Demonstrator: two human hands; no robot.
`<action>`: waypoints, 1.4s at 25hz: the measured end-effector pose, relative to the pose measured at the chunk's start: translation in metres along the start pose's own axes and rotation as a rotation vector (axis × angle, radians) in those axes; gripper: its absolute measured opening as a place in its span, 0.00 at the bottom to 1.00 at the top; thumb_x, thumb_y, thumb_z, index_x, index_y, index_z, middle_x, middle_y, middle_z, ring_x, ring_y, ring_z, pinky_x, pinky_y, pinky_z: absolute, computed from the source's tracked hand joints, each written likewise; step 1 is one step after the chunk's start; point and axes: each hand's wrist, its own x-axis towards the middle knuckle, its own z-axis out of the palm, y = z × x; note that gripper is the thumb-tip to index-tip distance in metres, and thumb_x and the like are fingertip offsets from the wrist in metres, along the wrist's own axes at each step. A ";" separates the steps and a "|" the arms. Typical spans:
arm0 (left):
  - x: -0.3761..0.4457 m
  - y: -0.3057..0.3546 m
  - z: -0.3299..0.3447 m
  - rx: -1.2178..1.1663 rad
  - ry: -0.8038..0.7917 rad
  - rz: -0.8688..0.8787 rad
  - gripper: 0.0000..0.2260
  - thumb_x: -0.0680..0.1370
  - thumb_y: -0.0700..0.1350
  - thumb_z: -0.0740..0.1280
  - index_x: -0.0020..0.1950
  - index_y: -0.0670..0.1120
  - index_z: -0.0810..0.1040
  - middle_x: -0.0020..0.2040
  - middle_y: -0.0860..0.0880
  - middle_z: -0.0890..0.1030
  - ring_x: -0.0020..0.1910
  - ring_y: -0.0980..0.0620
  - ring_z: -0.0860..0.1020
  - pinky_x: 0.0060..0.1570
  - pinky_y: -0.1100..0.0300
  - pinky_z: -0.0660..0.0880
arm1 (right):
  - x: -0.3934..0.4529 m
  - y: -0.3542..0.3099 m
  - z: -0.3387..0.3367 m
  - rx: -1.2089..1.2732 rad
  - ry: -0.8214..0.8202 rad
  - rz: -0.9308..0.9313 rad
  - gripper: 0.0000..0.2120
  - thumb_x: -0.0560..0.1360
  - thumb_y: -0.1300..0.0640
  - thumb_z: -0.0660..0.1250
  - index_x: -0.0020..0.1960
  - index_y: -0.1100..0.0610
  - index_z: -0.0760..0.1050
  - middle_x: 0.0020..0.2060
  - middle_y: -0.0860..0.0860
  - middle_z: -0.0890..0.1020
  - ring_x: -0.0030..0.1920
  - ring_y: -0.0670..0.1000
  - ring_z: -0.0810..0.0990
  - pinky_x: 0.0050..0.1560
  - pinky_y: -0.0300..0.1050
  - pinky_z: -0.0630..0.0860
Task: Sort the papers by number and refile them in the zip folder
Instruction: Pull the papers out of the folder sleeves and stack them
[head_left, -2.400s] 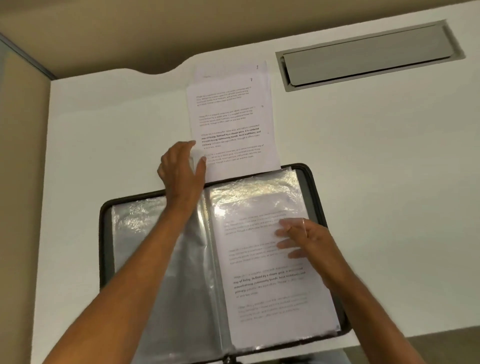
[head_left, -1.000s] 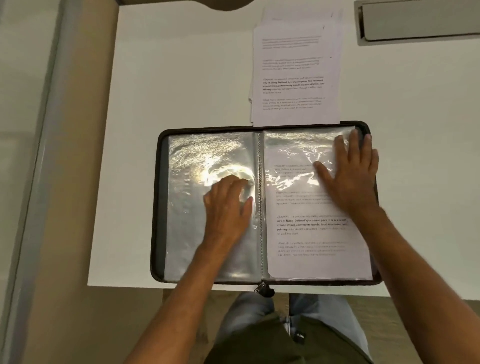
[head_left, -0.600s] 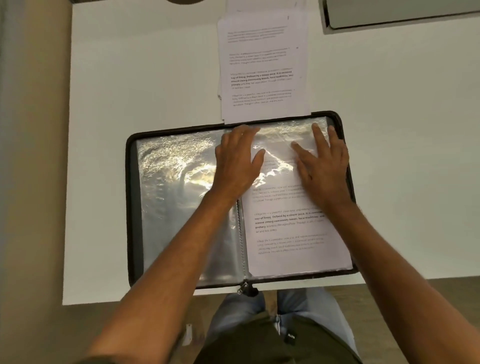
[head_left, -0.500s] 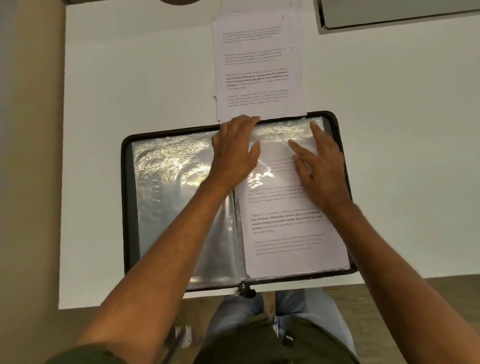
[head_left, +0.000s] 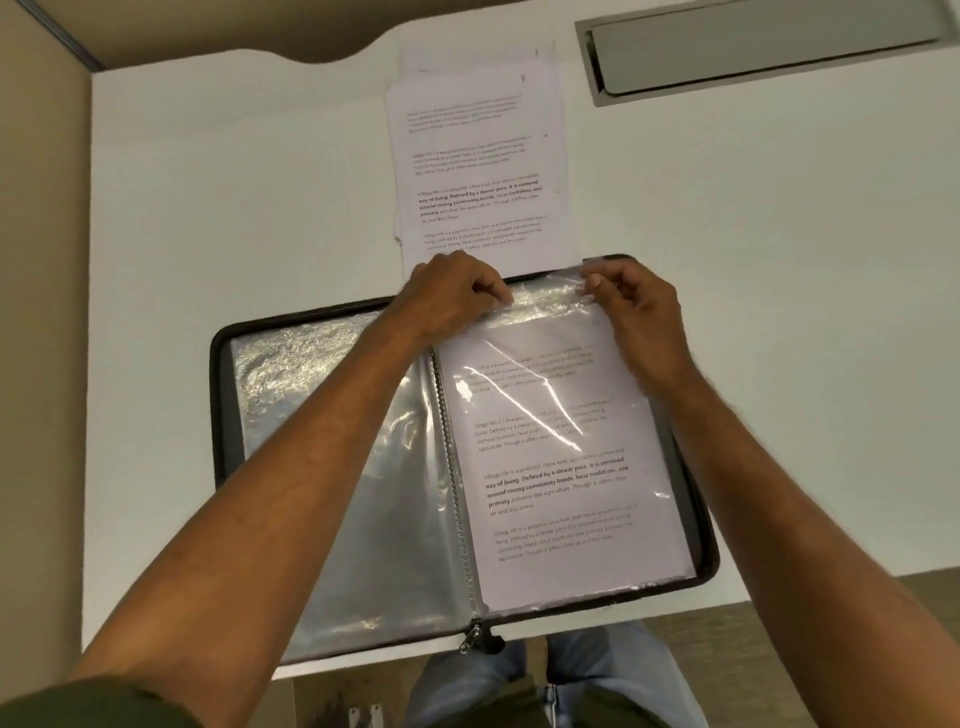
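While the zip folder (head_left: 228, 415) lies open on the white desk (head_left: 779, 312), both hands pinch the top edge of its right-hand plastic sleeve (head_left: 545, 301), left hand (head_left: 449, 299) and right hand (head_left: 631, 306) level. Loose papers (head_left: 478, 156) wait just beyond the fingertips, long axis pointing away from the person.
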 end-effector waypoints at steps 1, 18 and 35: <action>0.003 0.002 0.001 0.030 -0.021 0.024 0.05 0.78 0.45 0.73 0.50 0.55 0.88 0.42 0.62 0.84 0.40 0.67 0.79 0.59 0.52 0.76 | -0.001 0.001 0.002 -0.004 0.018 -0.003 0.08 0.83 0.57 0.67 0.57 0.56 0.83 0.54 0.52 0.85 0.55 0.56 0.84 0.63 0.58 0.80; 0.034 0.010 0.003 -0.040 0.170 0.098 0.03 0.79 0.43 0.69 0.45 0.48 0.80 0.46 0.54 0.80 0.44 0.56 0.77 0.48 0.57 0.71 | -0.011 0.002 -0.005 0.130 -0.070 0.153 0.10 0.83 0.53 0.68 0.61 0.55 0.82 0.54 0.52 0.87 0.53 0.55 0.87 0.55 0.55 0.85; 0.023 -0.040 -0.037 -0.779 0.216 -0.258 0.20 0.73 0.47 0.79 0.60 0.43 0.79 0.60 0.47 0.84 0.61 0.44 0.83 0.56 0.55 0.81 | -0.011 0.010 -0.010 0.155 -0.016 0.291 0.04 0.82 0.54 0.70 0.54 0.50 0.83 0.44 0.44 0.88 0.43 0.43 0.86 0.41 0.37 0.79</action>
